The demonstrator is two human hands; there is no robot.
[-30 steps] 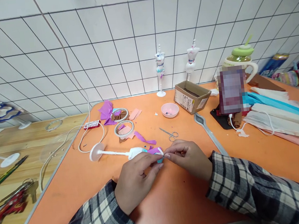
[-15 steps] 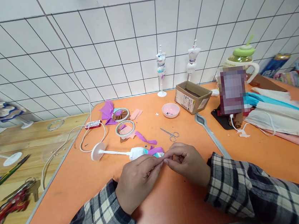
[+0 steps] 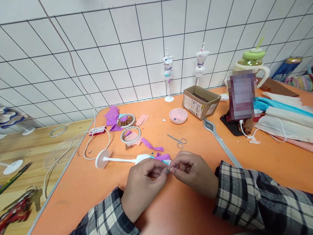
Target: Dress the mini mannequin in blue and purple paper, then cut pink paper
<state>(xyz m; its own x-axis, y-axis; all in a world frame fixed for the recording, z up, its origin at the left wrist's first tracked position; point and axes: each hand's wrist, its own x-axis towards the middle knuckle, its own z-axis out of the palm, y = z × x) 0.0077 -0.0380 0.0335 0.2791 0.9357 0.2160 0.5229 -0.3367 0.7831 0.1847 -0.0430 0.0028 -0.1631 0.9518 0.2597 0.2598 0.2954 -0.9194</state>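
My left hand (image 3: pixel 144 185) and my right hand (image 3: pixel 195 174) meet at their fingertips above the orange table, both closed in a pinch. A tiny teal piece (image 3: pixel 167 171) shows between the fingertips, too small to name. Just beyond them a small white dress-form mannequin (image 3: pixel 142 158) lies on its side, its round base (image 3: pixel 103 159) to the left. Purple and light-blue paper or cloth (image 3: pixel 163 157) covers its torso, partly hidden behind my hands. Small scissors (image 3: pixel 177 140) rest on the table past my right hand.
Two tape rolls (image 3: pixel 130 134), purple scraps (image 3: pixel 112 118), a pink bowl (image 3: pixel 178 115) and a cardboard box (image 3: pixel 200 102) lie farther back. Two upright mannequins (image 3: pixel 168 69) stand by the tiled wall. At right are a phone (image 3: pixel 243 94), a lidded jug (image 3: pixel 252 63) and folded paper (image 3: pixel 293 126).
My fingertips have shifted slightly toward me and left, and a tiny teal piece now shows between them. The mannequin and other things on the table stay put.
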